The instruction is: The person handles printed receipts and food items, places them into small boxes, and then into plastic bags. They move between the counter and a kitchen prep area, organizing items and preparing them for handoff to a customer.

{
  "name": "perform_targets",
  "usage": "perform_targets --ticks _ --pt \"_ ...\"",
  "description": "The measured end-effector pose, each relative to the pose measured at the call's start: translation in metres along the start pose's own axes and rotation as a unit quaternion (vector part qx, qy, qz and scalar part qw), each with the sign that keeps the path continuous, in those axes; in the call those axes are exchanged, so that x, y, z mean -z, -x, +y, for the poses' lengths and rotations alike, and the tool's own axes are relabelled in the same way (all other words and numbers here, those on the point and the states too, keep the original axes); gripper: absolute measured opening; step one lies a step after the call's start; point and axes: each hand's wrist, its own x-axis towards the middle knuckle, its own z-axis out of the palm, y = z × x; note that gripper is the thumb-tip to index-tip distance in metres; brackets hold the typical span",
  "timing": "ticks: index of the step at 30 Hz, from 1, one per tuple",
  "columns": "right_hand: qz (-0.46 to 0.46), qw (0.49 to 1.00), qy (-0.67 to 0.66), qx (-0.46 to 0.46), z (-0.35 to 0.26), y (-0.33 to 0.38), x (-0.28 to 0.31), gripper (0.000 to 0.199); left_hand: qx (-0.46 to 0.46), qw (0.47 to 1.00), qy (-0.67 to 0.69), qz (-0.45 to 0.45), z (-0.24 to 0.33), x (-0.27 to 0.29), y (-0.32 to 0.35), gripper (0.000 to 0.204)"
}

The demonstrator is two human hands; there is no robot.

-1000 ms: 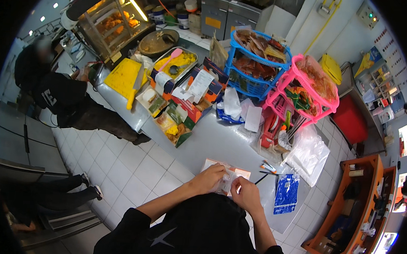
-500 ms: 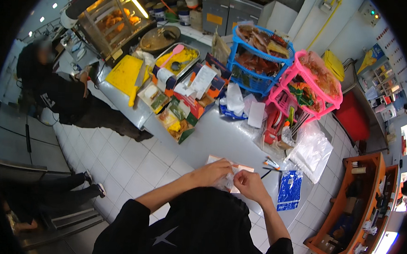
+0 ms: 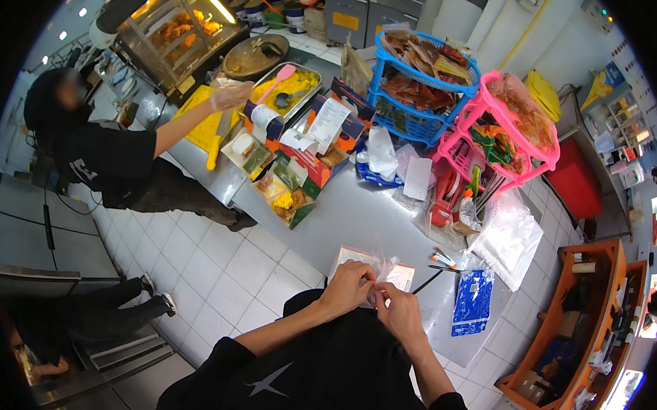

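Observation:
Close in front of me, at the near edge of the metal table [image 3: 327,227], my left hand [image 3: 347,288] and my right hand [image 3: 399,307] meet with their fingertips pinched. Between them is a thin clear plastic bag [image 3: 390,268], its crumpled film sticking up past the fingers. Its lower part is hidden by my hands. Beneath it lies an orange-edged printed paper [image 3: 354,257], partly covered by the hands. To the right of my right hand lie a black pen-like stick [image 3: 428,282], a small orange-and-white tool [image 3: 442,258] and a blue plastic packet [image 3: 471,305].
Open food boxes [image 3: 288,192] stand left of centre. Blue stacked baskets [image 3: 422,98] and pink ones [image 3: 507,125] hold packets. A white plastic stack [image 3: 508,248] lies right. A co-worker [image 3: 116,149] reaches a gloved hand over a yellow board [image 3: 198,131] with a knife [image 3: 219,136].
My hands have come closer together and slightly nearer to me, with more of the bag's film showing above them. The co-worker's gloved arm has stretched out toward the yellow food tray.

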Motion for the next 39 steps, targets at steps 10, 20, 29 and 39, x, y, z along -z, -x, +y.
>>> perform_targets --ticks 10,20,29,39 --pt "-0.101 0.993 -0.038 0.037 0.000 -0.023 0.019 0.017 -0.145 0.986 -0.007 -0.086 -0.013 0.025 -0.004 0.016" --pt "-0.002 0.998 0.053 0.038 0.005 -0.014 -0.005 0.015 -0.115 0.982 0.070 -0.131 -0.016 0.038 0.000 0.013" --pt "-0.012 0.995 0.076 0.066 -0.001 -0.014 -0.001 0.013 -0.090 0.981 0.081 -0.153 -0.016 0.046 -0.003 0.013" --pt "-0.010 0.996 0.045 0.076 0.001 -0.013 -0.001 0.016 -0.082 0.978 0.080 -0.176 -0.018 0.052 -0.010 0.014"
